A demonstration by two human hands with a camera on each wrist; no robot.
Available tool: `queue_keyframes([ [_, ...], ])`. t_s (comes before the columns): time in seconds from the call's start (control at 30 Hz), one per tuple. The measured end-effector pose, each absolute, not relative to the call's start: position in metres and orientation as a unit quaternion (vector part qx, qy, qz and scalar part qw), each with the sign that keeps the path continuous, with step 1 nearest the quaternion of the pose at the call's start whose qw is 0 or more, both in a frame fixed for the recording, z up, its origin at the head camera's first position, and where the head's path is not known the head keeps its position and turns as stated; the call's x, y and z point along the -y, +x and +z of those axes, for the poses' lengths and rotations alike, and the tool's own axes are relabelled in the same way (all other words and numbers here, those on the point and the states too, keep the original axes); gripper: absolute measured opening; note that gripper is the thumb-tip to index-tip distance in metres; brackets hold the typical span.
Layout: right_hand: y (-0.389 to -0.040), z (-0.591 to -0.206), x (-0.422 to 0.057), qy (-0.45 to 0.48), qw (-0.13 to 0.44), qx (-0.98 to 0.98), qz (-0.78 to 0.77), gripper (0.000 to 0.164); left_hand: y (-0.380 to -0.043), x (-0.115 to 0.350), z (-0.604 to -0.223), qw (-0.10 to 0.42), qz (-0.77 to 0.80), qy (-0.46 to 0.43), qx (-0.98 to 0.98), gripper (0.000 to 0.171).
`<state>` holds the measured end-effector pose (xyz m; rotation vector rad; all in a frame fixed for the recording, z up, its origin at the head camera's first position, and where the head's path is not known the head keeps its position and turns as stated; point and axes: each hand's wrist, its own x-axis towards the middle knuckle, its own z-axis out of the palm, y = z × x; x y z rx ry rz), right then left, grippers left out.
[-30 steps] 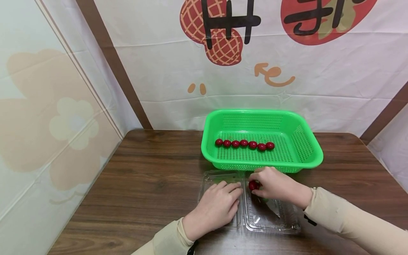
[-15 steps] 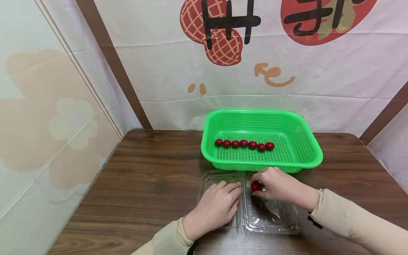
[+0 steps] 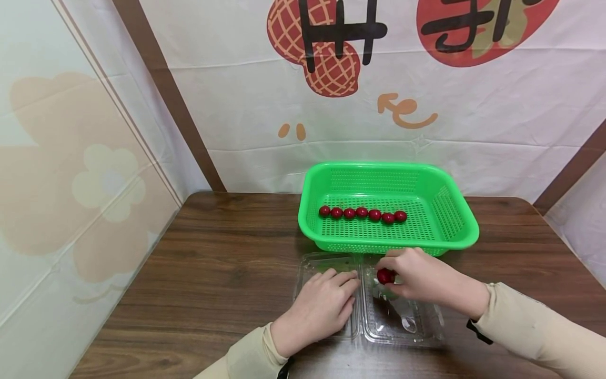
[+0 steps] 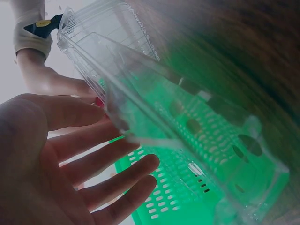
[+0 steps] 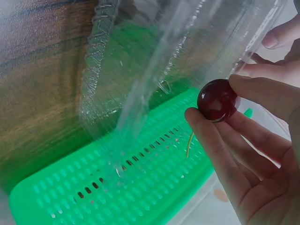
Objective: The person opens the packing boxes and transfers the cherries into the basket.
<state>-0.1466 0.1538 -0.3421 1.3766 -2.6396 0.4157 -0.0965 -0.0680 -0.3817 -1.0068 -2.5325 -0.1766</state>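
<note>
My right hand [image 3: 421, 275] pinches a dark red cherry [image 3: 385, 276] between thumb and fingertips, above the right half of a clear plastic clamshell box [image 3: 402, 338]. In the right wrist view a thin green stem [image 5: 189, 144] hangs below the shiny cherry [image 5: 218, 100]. My left hand [image 3: 322, 305] lies over the box's left half [image 3: 322, 258], fingers extended toward the hinge between the halves. Seen from the left wrist, those fingers [image 4: 112, 168] are spread and relaxed beside the clear plastic, holding nothing.
Directly behind the box stands a green perforated basket [image 3: 466, 237]. Several cherries [image 3: 362, 212] lie in a row on its floor. The dark wooden table [image 3: 227, 284] stretches left of the box, and a printed curtain [image 3: 236, 105] hangs behind.
My right hand has shifted slightly to the right with the cherry in its fingers. The left hand, the box and the basket have stayed in place.
</note>
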Motion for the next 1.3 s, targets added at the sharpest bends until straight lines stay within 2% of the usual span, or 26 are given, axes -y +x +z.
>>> queue_keyframes([
  [1.3, -0.131, -0.303, -0.166, 0.473, 0.139, 0.86, 0.13, 0.023, -0.096, 0.068, -0.381, 0.211, -0.07, -0.361, 0.906, 0.026],
])
